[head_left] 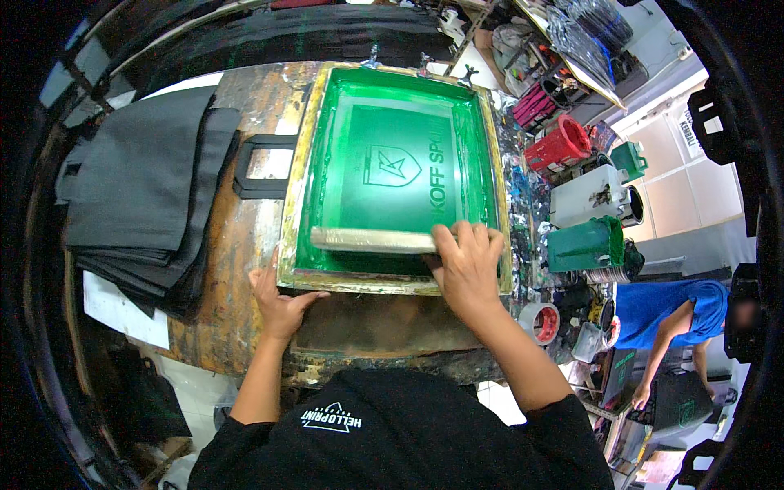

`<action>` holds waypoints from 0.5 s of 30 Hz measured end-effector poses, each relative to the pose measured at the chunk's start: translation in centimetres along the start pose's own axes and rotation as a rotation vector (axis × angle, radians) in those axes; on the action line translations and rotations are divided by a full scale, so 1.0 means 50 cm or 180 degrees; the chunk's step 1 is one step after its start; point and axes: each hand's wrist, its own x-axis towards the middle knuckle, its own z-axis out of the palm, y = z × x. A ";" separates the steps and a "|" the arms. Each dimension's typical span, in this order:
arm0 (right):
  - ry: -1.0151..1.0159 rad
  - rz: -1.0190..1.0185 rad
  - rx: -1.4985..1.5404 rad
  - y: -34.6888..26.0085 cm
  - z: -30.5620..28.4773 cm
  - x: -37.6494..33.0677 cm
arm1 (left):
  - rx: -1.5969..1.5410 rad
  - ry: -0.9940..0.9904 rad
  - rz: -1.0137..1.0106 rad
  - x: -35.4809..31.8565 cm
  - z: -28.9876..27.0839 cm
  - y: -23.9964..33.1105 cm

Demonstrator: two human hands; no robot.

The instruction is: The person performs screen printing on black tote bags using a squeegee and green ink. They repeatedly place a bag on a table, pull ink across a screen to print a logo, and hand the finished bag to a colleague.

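A wooden-edged screen-printing frame (504, 245) lies on the worktable, its mesh coated green, with a shield emblem and lettering showing. Across the near part of the mesh runs a squeegee (367, 240) with a long pale handle. My right hand (467, 265) is closed around the squeegee's right end. At the frame's near left corner is my left hand (282, 304), thumb stretched along the near edge and fingers apart by the left side. From under the frame's left side sticks out a black bag handle (243, 167).
Left on the table (220, 310) lies a stack of black fabric bags (135, 180). Clamps (425, 64) stand at the frame's far edge. To the right are a red bucket (559, 145), a green container (581, 245) and a tape roll (540, 322). Another person in blue (670, 314) handles a black bag.
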 end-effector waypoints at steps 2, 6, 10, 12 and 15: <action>0.0051 -0.0005 -0.0069 0.016 0.011 0.034 | 0.0019 -0.0010 0.0057 0.001 0.006 -0.006; 0.0199 -0.0028 -0.0196 0.067 0.058 0.107 | 0.0015 -0.0109 -0.0060 0.003 0.009 -0.008; 0.0327 -0.0129 -0.0339 0.120 0.097 0.208 | 0.0112 -0.0203 -0.0110 -0.001 0.001 -0.009; 0.0417 -0.0182 -0.0419 0.151 0.119 0.262 | 0.0051 -0.0184 -0.0173 -0.001 0.002 -0.004; 0.0515 -0.0222 -0.0409 0.198 0.159 0.338 | 0.0117 -0.0273 -0.0170 -0.003 -0.001 -0.008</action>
